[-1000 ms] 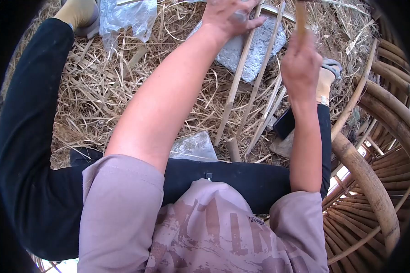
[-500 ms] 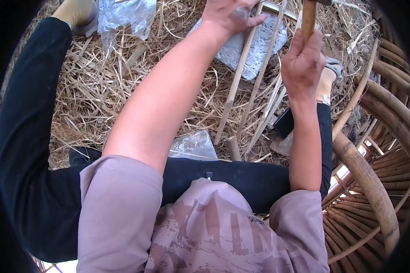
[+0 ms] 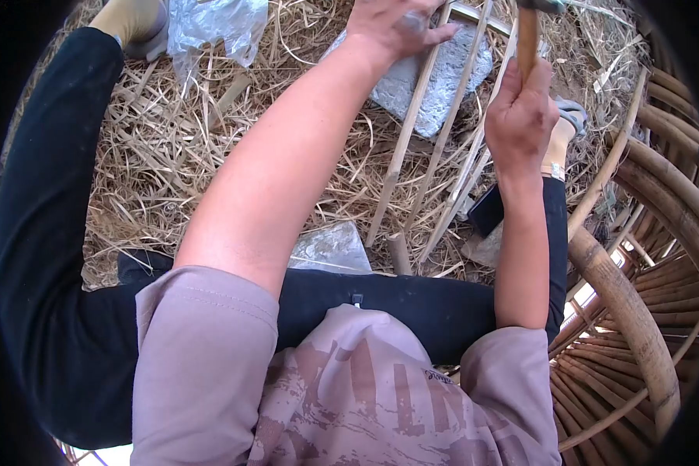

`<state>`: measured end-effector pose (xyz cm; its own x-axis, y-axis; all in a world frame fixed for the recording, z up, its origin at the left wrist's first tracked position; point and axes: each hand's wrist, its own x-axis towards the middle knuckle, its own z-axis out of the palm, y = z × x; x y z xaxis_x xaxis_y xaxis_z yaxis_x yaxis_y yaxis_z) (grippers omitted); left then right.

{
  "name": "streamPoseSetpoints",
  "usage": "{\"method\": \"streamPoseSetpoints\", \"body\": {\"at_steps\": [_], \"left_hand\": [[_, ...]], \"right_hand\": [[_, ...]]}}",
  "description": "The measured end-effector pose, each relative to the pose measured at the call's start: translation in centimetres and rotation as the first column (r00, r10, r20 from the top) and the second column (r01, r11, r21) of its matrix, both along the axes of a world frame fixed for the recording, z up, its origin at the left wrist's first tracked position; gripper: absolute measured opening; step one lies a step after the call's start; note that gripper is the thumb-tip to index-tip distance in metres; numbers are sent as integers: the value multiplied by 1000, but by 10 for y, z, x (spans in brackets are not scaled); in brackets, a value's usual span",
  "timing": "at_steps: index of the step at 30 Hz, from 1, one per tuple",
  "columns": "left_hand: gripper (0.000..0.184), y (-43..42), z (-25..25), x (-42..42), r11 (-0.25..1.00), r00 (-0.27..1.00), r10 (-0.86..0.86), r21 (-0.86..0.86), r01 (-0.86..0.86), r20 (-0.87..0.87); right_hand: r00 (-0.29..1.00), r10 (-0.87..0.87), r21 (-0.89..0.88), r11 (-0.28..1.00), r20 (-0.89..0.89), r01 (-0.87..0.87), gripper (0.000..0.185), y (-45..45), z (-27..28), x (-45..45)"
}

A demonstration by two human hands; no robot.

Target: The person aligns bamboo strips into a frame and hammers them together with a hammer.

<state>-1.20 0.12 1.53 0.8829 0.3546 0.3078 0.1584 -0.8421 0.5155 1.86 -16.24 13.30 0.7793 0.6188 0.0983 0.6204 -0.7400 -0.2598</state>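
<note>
My right hand [image 3: 520,113] is wrapped around the wooden handle of a hammer [image 3: 527,39], whose dark metal head shows at the top edge of the view. Up and to the left, my left hand [image 3: 396,25] is at a frame of thin bamboo strips [image 3: 412,120], its thumb lying across one strip. The other fingers curl toward the frame and are partly cut off by the top edge. Beneath the strips lies a flat grey stone block [image 3: 435,101]. The far end of the frame is out of view.
Dry straw and shavings [image 3: 155,163] cover the ground. A clear plastic bag [image 3: 217,35] lies at upper left. A pale stone [image 3: 330,247] and a short stake [image 3: 398,254] are near my leg. A dark flat object [image 3: 485,211] sits by my right forearm. Curved bamboo furniture [image 3: 629,311] stands at right.
My right hand and the hammer have shifted slightly down and right, showing more of the hammer head. My left hand and the bamboo frame stay nearly in place.
</note>
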Motion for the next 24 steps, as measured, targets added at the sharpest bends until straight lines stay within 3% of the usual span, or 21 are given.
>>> {"method": "streamPoseSetpoints", "body": {"at_steps": [2, 3, 5, 7, 8, 10, 11, 14, 15, 18, 19, 23, 24], "left_hand": [[62, 2, 4, 1, 998, 1000, -30, -50, 30, 0], [62, 5, 8, 2, 997, 997, -53, -60, 50, -57], [62, 8, 16, 1, 991, 980, -110, -96, 94, -168], [62, 2, 0, 5, 1000, 1000, 1, 7, -2, 26], [62, -3, -9, 5, 998, 992, 44, 47, -50, 121], [65, 0, -2, 1, 1000, 999, -2, 2, 2, 54], [67, 2, 4, 0, 1000, 999, -25, -18, 25, 26], [71, 3, 12, -2, 999, 998, -32, -5, 32, -50], [70, 2, 7, -3, 1000, 999, -23, -14, 22, -25], [68, 0, 2, 1, 1000, 1000, -24, -16, 24, 3], [67, 2, 4, 1, 999, 999, -35, -1, 35, -23], [67, 0, 0, 2, 1000, 1000, -9, 8, 9, 11], [67, 0, 1, -1, 1000, 1000, -10, 7, 10, -3]], "right_hand": [[1000, -5, -57, 998, 3, 6, 24, -3, -7, 1], [999, 31, -261, 965, -6, -32, 26, -1, -6, 4], [999, -9, -114, 993, -41, 4, 26, -1, 1, 1], [999, -31, 40, 999, -21, 32, 26, 9, 8, -3], [998, -40, 4, 999, -41, 40, 27, 8, 5, -5], [996, -60, -59, 997, -65, 56, 27, 8, -1, -2], [998, 56, -243, 969, 2, -54, 28, -1, -12, 9], [992, -63, -79, 995, -110, 54, 28, 9, 8, 3], [995, -56, 48, 997, -84, 60, 30, 10, 8, 1], [998, -48, 37, 998, -45, 50, 31, 8, 0, 2], [999, 39, -242, 970, 30, -31, 31, 4, -5, 11], [991, -85, 9, 996, -100, 86, 29, 11, 13, 7], [994, -75, -6, 997, -80, 74, 29, 10, 10, 5]]}}
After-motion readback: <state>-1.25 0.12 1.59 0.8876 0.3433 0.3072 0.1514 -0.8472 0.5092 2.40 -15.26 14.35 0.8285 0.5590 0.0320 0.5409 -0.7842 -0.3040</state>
